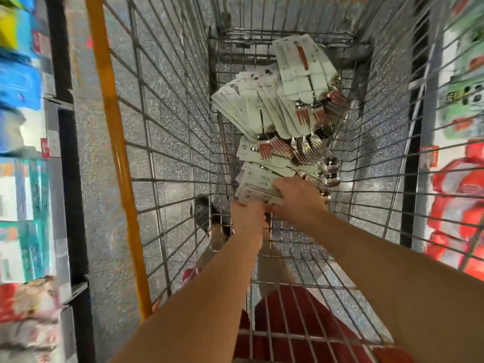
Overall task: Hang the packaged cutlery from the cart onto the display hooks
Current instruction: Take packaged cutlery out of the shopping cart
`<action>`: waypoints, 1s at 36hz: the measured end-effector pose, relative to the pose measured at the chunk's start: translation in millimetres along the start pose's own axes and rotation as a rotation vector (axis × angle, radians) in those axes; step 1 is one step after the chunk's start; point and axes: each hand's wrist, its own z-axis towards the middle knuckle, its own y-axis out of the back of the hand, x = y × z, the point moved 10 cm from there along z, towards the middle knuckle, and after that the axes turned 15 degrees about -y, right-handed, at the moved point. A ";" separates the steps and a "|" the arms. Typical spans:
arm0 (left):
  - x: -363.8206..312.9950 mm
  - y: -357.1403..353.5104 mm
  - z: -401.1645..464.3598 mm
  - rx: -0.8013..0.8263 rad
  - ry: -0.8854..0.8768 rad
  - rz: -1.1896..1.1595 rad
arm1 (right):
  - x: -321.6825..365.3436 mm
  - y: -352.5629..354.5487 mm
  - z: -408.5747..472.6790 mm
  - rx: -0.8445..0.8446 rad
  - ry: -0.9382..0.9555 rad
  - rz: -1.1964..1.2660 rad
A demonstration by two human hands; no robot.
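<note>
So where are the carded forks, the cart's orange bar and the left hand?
carded forks (301,74): head view, top pack's white card.
orange bar (115,142): head view, mid-length.
left hand (247,218): head view, back of hand.

The cutlery packs (277,113) lie heaped in the cart (167,142) at frame centre. Both hands, left (247,218) beside right (298,197), rest on the heap's lower end. Shelves (23,153) flank the left edge.

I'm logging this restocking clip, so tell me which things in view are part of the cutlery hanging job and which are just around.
Part of the job:
- carded cutlery packs piled in the wire cart
- left hand and right hand, both on the nearest bundle of packs

Just around:
- shelf goods on the left
- red packages on the right
- orange cart rail
</note>
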 end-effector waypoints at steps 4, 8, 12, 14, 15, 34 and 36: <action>-10.9 -1.0 0.3 0.010 -0.003 0.016 | -5.4 0.4 2.0 0.137 -0.064 0.269; -29.0 -2.9 1.6 0.021 -0.048 0.083 | -9.6 5.2 -0.7 0.299 -0.173 0.560; -49.2 -7.2 -2.5 0.055 -0.089 0.100 | -21.1 18.5 -3.5 0.372 -0.316 0.825; -61.6 -10.4 -7.4 0.089 -0.111 0.118 | -23.7 28.1 -8.2 0.434 -0.347 0.934; -68.8 -13.2 -11.9 0.119 -0.108 0.128 | -23.9 33.1 -10.2 0.467 -0.336 0.970; -256.3 -48.6 -140.1 0.646 -0.304 -0.018 | 31.6 256.5 -90.4 0.129 0.063 0.808; -276.6 -38.8 -148.1 0.597 -0.360 -0.032 | 31.6 279.9 -92.1 0.064 0.026 0.879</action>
